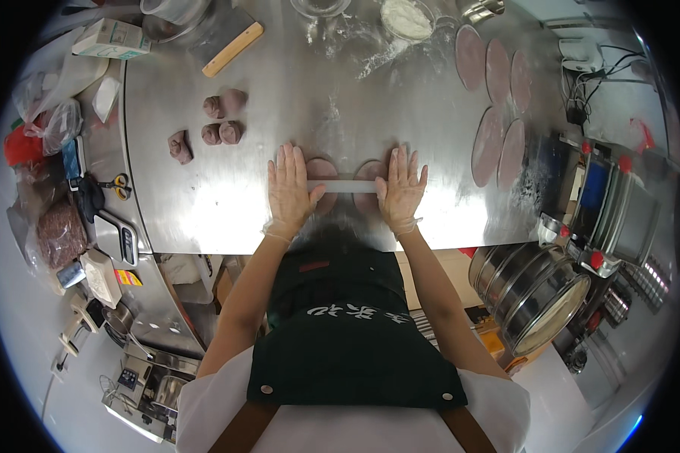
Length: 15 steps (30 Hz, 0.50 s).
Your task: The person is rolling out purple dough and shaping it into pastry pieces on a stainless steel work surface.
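Observation:
My left hand [285,189] and my right hand [403,189] lie flat with fingers stretched forward, in what look like thin clear gloves. Between them a pale rolling pin [345,186] runs crosswise, its ends at my palms and thumbs. Under the pin are two purple dough rounds: the left round [321,167] beside my left thumb, the right round [368,169] partly hidden by my right hand. To the left sit several small dough lumps [230,133], one lump [179,147] set apart. Several flat, rolled dough ovals [487,146] lie at the right.
The metal table [295,98] carries a wooden-handled blade [233,50] and, at the back, a bowl of flour [406,20] with flour spilled around it. Scissors [119,186], a scale [119,238] and bags crowd the left side. Stacked round sieves [533,298] stand at right, below the table edge.

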Motion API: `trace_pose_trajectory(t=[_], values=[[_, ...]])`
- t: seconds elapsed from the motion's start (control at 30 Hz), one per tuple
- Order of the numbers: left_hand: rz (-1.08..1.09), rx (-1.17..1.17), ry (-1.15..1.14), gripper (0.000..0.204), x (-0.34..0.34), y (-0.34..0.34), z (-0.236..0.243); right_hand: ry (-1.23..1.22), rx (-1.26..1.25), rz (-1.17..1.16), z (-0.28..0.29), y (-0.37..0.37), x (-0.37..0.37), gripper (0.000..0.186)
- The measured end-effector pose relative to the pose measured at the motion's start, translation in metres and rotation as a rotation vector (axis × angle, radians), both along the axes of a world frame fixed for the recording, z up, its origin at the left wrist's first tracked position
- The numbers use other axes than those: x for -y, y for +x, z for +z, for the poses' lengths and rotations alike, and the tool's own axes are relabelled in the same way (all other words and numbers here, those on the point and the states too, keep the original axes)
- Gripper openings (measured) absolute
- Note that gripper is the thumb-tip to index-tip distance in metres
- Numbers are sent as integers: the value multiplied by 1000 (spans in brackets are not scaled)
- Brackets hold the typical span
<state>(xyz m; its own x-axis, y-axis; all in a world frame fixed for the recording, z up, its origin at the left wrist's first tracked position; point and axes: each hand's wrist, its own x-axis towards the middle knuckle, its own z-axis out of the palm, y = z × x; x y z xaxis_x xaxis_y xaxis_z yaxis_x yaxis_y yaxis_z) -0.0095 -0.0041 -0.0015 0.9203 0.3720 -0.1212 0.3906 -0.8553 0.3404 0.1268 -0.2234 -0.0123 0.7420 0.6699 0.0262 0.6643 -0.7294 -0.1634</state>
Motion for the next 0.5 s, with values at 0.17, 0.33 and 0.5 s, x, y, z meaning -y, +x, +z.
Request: trace_pose_trajectory(t=[0.17,0.33,0.5], values=[[-5,23,103,92,-25,46,-1,-96,32,-32,6,42,-35,73],[-19,-4,138,86,-45,82,1,-51,101,-52,3,72,-55,69],[11,46,332,82,-70,130,-10,129,281,90,-8,121,-74,50]])
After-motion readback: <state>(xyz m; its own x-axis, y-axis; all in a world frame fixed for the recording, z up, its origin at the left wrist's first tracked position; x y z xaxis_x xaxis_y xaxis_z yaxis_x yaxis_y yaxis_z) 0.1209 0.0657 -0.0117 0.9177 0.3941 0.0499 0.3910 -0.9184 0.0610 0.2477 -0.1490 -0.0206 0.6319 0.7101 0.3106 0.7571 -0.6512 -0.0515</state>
